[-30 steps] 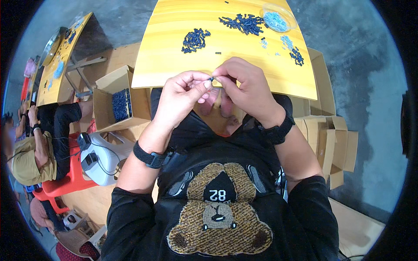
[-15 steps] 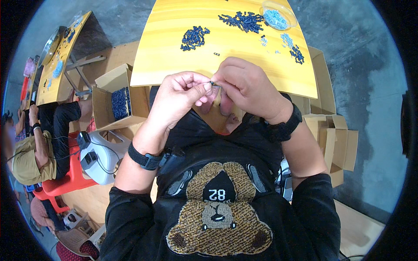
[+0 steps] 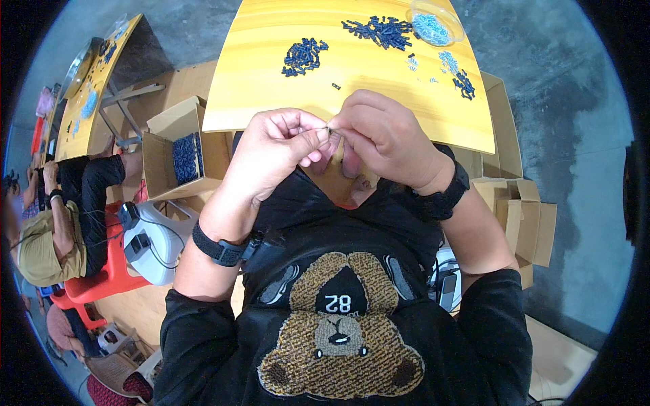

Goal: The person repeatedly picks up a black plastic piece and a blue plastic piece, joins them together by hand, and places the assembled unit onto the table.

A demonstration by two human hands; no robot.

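Observation:
Just off the table's near edge, my left hand (image 3: 274, 145) and my right hand (image 3: 387, 132) meet fingertip to fingertip. Both are closed in a pinch around a tiny dark piece (image 3: 330, 130), mostly covered by the fingers. Beyond the hands, a single small black piece (image 3: 336, 86) lies alone on the yellow table (image 3: 271, 101). Farther back are a heap of small black pieces (image 3: 305, 57) and a wider black heap (image 3: 379, 32). Light blue and white bits (image 3: 448, 62) lie at the right beside a few more black pieces (image 3: 464, 86).
A clear round bowl (image 3: 458, 34) of light blue bits stands at the table's far right. An open carton (image 3: 162, 125) holding dark pieces is left of the table; more cartons (image 3: 528, 223) are at right. Another person (image 3: 54, 237) sits at a second table, far left.
Both hands keep their pinch in nearly the same place. My left forearm has shifted slightly to the left, and the small piece between the fingers shows a little less.

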